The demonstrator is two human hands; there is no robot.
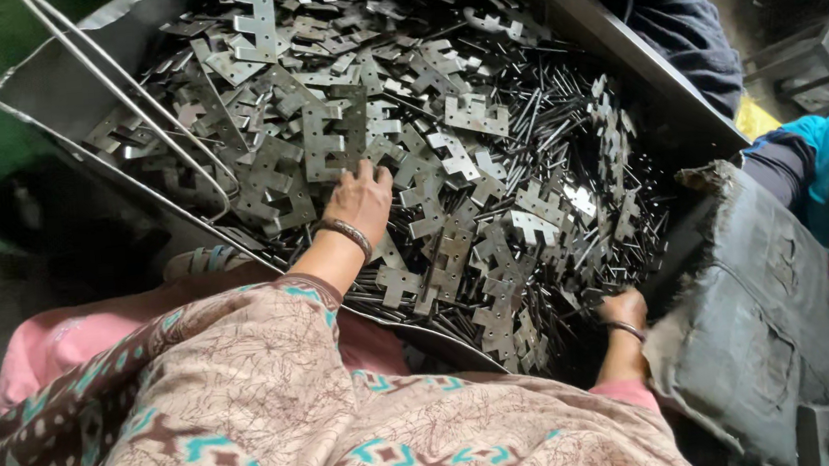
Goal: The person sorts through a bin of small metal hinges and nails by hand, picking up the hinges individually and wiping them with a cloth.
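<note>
L hand [362, 200] on brackets [326, 141], mid-tray [42, 91]

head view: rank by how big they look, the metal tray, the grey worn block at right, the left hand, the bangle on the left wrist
1. metal tray
2. grey worn block, though nearer the camera
3. left hand
4. bangle

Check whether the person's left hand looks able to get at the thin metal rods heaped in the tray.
Probably yes. The left hand already rests on the punched metal plates, and the rods lie uncovered just beyond them in the same tray, nothing between.
</note>
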